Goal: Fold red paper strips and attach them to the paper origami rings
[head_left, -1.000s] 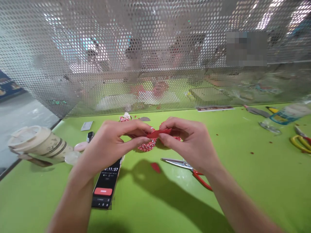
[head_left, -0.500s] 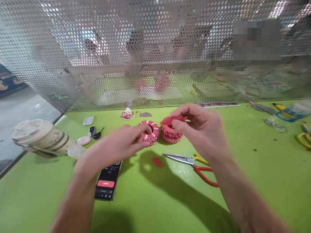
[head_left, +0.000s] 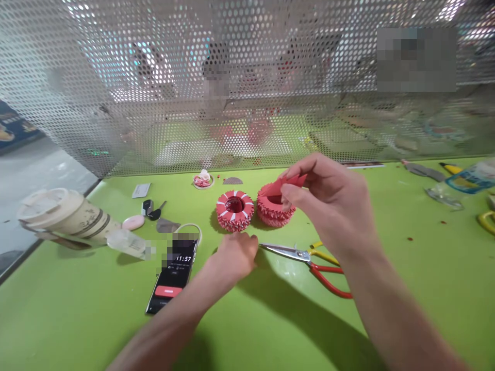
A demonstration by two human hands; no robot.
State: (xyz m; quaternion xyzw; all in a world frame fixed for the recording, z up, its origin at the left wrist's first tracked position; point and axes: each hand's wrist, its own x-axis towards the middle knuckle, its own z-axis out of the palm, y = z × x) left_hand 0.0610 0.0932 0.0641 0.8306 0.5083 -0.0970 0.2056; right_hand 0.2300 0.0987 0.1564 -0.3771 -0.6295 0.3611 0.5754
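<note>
Pinched between right hand (head_left: 328, 206) thumb and fingertips: a folded red paper piece (head_left: 291, 182), raised just above the red paper ring (head_left: 274, 206) on the green counter (head_left: 406, 288). Left hand (head_left: 234, 256) lowered to the counter, fingers curled downward, contents of that grip not visible. Just beyond it, a red-and-white paper ring (head_left: 235, 210); to its right, red-handled scissors (head_left: 309, 260); to its left, a phone (head_left: 173, 278). Farther left, a tipped paper cup (head_left: 62, 219).

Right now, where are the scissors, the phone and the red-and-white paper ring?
scissors (head_left: 305, 260): head view, near the pivot.
phone (head_left: 172, 278): head view, screen middle.
red-and-white paper ring (head_left: 234, 211): head view, front rim.
</note>
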